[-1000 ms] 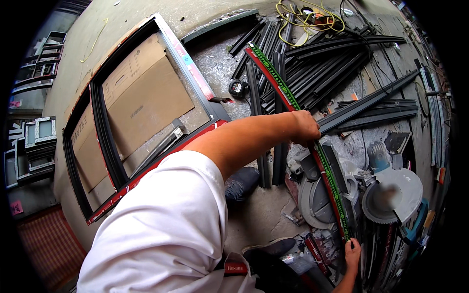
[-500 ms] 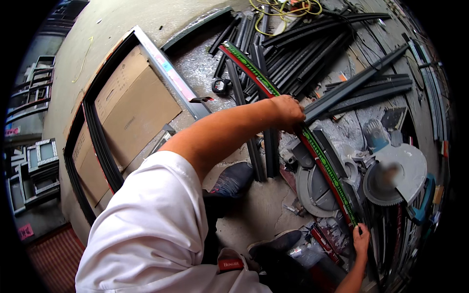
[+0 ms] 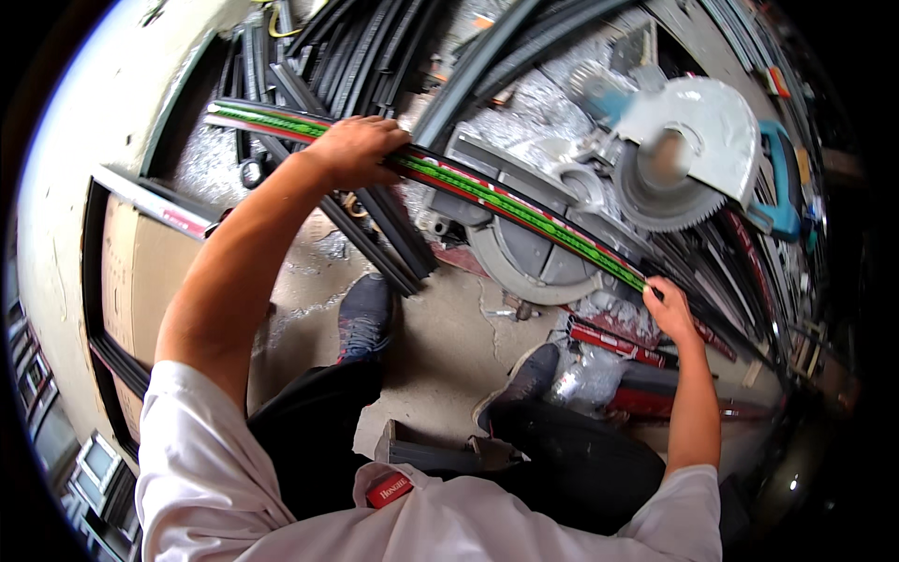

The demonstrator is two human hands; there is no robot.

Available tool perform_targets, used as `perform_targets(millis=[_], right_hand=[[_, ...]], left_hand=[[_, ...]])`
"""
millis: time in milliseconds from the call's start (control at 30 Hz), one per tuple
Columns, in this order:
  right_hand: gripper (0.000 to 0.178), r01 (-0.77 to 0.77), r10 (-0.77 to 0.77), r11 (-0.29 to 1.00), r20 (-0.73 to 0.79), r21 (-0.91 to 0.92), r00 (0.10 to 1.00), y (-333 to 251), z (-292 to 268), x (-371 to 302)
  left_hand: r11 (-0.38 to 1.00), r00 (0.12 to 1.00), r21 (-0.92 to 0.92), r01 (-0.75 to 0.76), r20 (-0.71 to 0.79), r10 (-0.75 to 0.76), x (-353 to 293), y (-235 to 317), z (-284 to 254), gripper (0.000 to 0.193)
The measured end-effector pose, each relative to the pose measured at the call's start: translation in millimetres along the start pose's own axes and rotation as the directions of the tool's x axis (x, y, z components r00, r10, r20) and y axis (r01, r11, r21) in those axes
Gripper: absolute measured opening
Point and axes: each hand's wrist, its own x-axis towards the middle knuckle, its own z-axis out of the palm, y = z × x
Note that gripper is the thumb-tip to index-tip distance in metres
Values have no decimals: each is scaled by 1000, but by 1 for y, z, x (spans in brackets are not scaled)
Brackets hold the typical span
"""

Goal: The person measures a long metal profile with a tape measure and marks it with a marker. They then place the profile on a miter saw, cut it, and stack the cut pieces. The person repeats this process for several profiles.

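Observation:
A long, narrow frame profile with green and red film [image 3: 506, 204] runs slantwise from upper left to lower right. My left hand [image 3: 361, 152] is closed over it from above, left of the saw. Farther down, near its right end, my right hand [image 3: 667, 309] grips it with the thumb on top. The profile crosses above the round grey base [image 3: 529, 267] of a miter saw; whether it rests there I cannot tell. The saw's toothed blade [image 3: 670, 208] and pale guard [image 3: 707, 117] stand just beyond it, with a teal handle [image 3: 785, 178] at the right.
Dark profiles [image 3: 365, 47] lie heaped at the far left, and grey lengths [image 3: 478, 66] slant behind the saw. A framed panel with cardboard [image 3: 154, 272] is at left. My shoes [image 3: 365, 318] stand on concrete before the saw. Red offcuts [image 3: 618, 342] lie near my right hand.
My view has swung right. The profile has turned from steep to flatter across the saw base, both hands still on it. My left arm has drawn back to the left.

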Motion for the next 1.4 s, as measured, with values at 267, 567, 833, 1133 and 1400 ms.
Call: perform_targets(millis=[267, 567, 833, 1133, 1400], right_hand=[[22, -1, 1, 1000, -11, 3, 1000, -3, 11, 6], [28, -13, 13, 1000, -6, 24, 1000, -13, 24, 21], [28, 14, -15, 999, 22, 34, 1000, -52, 41, 42], [32, -28, 27, 999, -10, -45, 1000, -60, 49, 49], [26, -68, 63, 992, -45, -108, 997, -63, 57, 47]], left_hand=[[1000, 1000, 10, 6, -12, -6, -3, 8, -5, 60], [997, 998, 39, 61, 3, -61, -10, -6, -2, 64], [986, 986, 38, 164, 18, -165, -32, -34, 4, 66], [970, 970, 56, 237, 37, -239, -26, -43, 1, 67], [958, 964, 124, 258, 33, -263, -26, -44, 4, 70]])
